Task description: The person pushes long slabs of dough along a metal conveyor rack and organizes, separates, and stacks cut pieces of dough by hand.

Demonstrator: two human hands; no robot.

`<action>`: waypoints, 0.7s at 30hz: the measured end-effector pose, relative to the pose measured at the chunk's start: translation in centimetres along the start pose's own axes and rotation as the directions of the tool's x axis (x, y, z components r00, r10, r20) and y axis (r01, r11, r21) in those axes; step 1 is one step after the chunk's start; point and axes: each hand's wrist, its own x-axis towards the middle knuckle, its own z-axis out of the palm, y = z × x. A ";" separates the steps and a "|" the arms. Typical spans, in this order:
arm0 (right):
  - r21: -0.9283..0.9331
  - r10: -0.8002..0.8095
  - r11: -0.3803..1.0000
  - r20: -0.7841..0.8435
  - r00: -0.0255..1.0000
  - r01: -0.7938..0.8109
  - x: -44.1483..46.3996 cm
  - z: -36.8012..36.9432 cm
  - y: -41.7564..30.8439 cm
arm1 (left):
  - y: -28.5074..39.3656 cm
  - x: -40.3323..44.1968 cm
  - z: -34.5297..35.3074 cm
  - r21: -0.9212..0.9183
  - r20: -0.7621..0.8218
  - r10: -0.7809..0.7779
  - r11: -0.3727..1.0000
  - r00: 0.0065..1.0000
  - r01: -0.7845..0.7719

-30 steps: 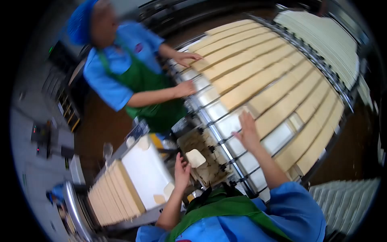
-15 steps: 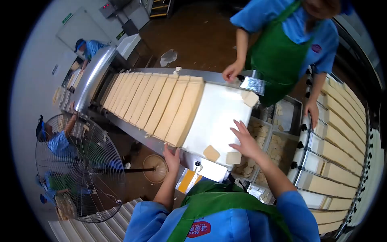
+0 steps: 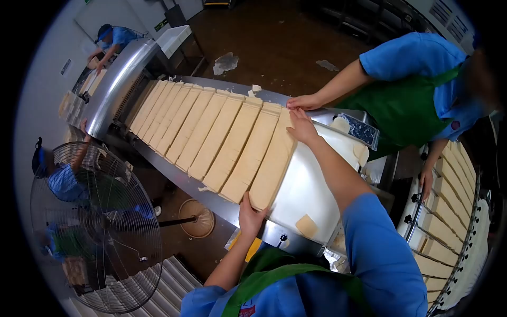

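Several long pale cream slabs point(image 3: 211, 137) lie side by side on a metal conveyor. At the near end of the rightmost slab point(image 3: 274, 164), my left hand point(image 3: 252, 217) grips its corner, with the thumb towards the white surface. My right hand point(image 3: 303, 127) holds the far end of the same slab, its fingers over the edge. Beside it, a co-worker's hand point(image 3: 306, 102) touches that far end. A loose square piece point(image 3: 306, 226) lies on the white surface point(image 3: 311, 185) right of the slab.
A co-worker in a green apron point(image 3: 401, 113) stands at the right, one hand on the rail of a second table with rows of slabs point(image 3: 449, 206). A wire fan point(image 3: 97, 227) stands at the lower left. Behind the conveyor is a curved metal cover point(image 3: 119, 87).
The view has swung from the slab table to the conveyor. My hands have come to both ends of the rightmost slab, and the slabs reach farther right. The co-worker's hand has moved to the far end.
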 end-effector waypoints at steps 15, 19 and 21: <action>-0.124 0.340 0.893 -0.442 0.830 -0.432 -17.2 -4.3 7.7 | 1.2 2.8 -1.7 0.184 0.468 0.313 0.880 0.827 -0.438; 0.532 0.699 0.651 -0.142 0.701 -0.541 -27.6 -4.5 6.6 | 4.3 2.6 0.2 0.362 0.458 0.128 0.877 0.880 -0.316; 0.583 0.659 0.621 -0.026 0.752 -0.524 -31.4 -4.8 4.4 | 4.6 2.9 1.1 0.386 0.469 0.179 0.840 0.865 -0.383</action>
